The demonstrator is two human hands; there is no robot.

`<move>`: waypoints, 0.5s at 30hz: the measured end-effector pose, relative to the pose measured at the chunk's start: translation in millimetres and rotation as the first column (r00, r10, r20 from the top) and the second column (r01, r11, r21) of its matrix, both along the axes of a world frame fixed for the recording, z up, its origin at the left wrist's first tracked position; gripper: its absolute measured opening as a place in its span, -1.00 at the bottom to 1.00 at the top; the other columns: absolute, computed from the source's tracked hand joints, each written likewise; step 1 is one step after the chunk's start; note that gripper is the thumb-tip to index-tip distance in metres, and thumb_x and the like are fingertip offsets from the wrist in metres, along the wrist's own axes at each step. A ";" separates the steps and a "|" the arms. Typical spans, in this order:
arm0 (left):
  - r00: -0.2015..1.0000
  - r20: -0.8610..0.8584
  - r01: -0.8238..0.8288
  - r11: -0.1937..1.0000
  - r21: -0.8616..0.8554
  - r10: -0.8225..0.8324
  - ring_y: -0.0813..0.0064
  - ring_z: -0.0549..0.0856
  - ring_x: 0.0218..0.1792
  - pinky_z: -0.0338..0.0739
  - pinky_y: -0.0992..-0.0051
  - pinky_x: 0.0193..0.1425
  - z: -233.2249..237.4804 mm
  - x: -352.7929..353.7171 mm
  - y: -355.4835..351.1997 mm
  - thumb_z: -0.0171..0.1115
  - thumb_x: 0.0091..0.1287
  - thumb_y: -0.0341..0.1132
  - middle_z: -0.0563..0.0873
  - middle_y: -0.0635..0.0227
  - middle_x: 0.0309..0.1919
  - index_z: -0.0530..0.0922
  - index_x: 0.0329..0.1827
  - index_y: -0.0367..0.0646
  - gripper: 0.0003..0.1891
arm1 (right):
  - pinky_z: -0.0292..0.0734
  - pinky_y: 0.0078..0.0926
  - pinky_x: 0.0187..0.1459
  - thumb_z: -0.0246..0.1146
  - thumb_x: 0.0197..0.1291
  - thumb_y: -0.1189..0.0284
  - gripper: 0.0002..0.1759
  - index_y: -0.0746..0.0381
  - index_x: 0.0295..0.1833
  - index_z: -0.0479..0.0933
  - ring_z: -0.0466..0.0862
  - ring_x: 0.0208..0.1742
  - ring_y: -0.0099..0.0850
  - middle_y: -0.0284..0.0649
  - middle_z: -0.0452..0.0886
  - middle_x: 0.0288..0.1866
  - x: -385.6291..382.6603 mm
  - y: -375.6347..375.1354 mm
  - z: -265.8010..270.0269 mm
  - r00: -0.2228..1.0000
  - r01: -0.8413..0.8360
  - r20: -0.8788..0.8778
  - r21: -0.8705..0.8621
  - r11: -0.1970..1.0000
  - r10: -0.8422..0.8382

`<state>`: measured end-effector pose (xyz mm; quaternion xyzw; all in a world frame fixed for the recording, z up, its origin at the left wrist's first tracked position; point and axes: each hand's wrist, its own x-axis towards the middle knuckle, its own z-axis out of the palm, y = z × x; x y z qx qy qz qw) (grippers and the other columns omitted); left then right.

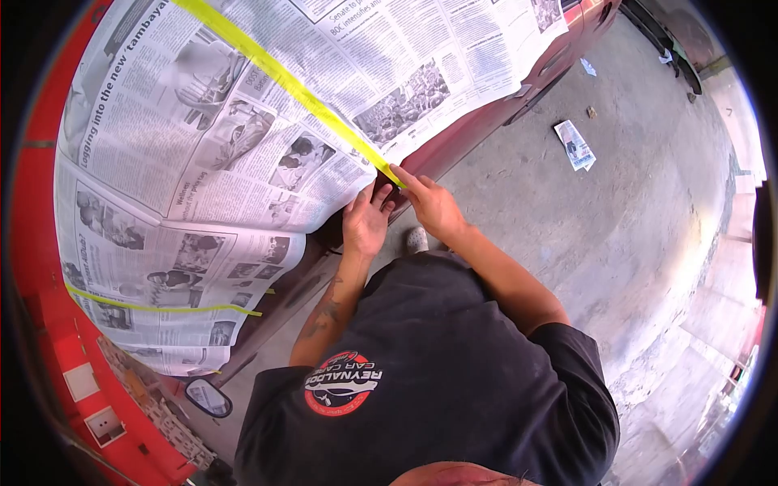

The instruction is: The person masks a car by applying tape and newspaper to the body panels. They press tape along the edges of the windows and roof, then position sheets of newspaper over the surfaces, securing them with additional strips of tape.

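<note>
Newspaper sheets (267, 194) cover the body of a dark red car (466, 138). A long strip of yellow tape (300, 89) runs diagonally over them to the paper's lower edge. My right hand (438, 206) is at the lower end of this strip, index finger stretched along the tape and the other fingers curled, gripping its end. Beside it, my left hand (369, 223) is palm up under the paper's edge with its fingers apart, the fingertips near the tape's end. A thinner yellow tape strip (170, 309) crosses the lower newspaper at the left.
A side mirror (208, 398) sticks out below the paper at the lower left. Paper scraps, one a printed sheet (574, 146), lie on the grey concrete floor (535, 211). A red wall (36, 219) with a white outlet (105, 425) curves along the left. A shoe (416, 240) shows below my hands.
</note>
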<state>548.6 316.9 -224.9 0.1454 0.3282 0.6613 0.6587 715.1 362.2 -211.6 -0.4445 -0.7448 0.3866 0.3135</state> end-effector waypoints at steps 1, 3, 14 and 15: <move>1.000 -0.012 0.018 1.000 0.002 -0.018 0.44 0.54 0.14 0.37 0.32 0.17 -0.5 1.8 4.3 0.34 0.35 -0.11 0.46 0.40 0.37 0.43 0.35 -0.01 -0.46 | 0.61 -0.15 -0.22 0.19 0.28 0.55 -0.32 -0.15 0.49 0.35 0.69 -0.24 -0.02 -0.05 0.61 -0.21 2.5 -2.0 3.4 1.000 -0.016 0.010 0.008 1.000 0.016; 0.998 -0.037 0.050 0.999 0.004 -0.050 0.50 0.57 0.07 0.38 0.34 0.16 -2.4 4.6 11.2 0.34 0.36 -0.14 0.54 0.41 0.27 0.46 0.30 -0.07 -0.50 | 0.61 -0.17 -0.25 0.18 0.26 0.58 -0.31 -0.13 0.49 0.37 0.68 -0.28 -0.05 -0.07 0.58 -0.26 4.7 -1.8 5.3 0.998 -0.034 0.056 0.028 0.999 0.033; 0.998 -0.049 -0.047 0.987 -0.154 0.040 0.46 0.61 0.06 0.46 0.39 0.10 27.3 16.6 4.0 0.14 0.51 -0.25 0.63 0.31 0.19 0.51 0.25 -0.11 -0.69 | 0.63 -0.15 -0.20 0.14 0.27 0.54 -0.33 -0.15 0.49 0.36 0.69 -0.21 -0.06 -0.11 0.60 -0.23 -0.1 1.2 15.1 0.990 -0.039 0.132 -0.005 0.999 0.039; 0.999 -0.027 -0.045 0.985 -0.165 0.041 0.43 0.63 0.06 0.48 0.40 0.08 33.3 20.0 0.2 0.14 0.51 -0.24 0.64 0.30 0.19 0.51 0.25 -0.11 -0.68 | 0.63 -0.15 -0.20 0.15 0.28 0.52 -0.33 -0.15 0.49 0.36 0.69 -0.22 -0.06 -0.11 0.60 -0.23 -0.4 0.6 16.1 0.986 -0.046 0.162 -0.003 0.999 0.046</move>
